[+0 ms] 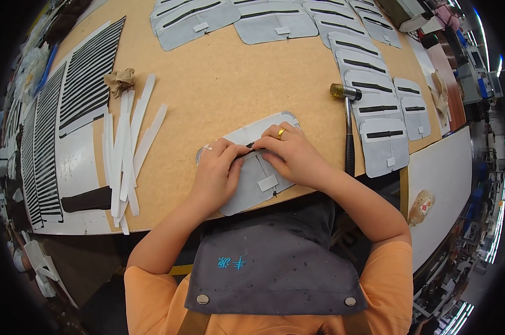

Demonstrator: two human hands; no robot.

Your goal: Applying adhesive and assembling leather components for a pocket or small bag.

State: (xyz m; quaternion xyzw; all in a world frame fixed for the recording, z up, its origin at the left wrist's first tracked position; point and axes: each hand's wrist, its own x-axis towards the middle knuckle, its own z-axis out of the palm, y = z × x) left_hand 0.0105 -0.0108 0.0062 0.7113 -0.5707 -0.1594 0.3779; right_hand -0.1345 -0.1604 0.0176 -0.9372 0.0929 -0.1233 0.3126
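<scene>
Grey panel [252,173] pinned flat, left hand [219,167] and right hand [291,153] fingertips pinched together on its black slot; best pressed evenly

We count two hands [219,167] on one grey fabric panel [247,167] at the table edge. One hammer [347,117] lies to the right. At least thirteen more grey panels [375,106] line the far and right edges (overlaps make the tally uncertain). We see about eight white strips [127,145], one crumpled paper wad [120,80], and three striped sheets [90,72] at left.
</scene>
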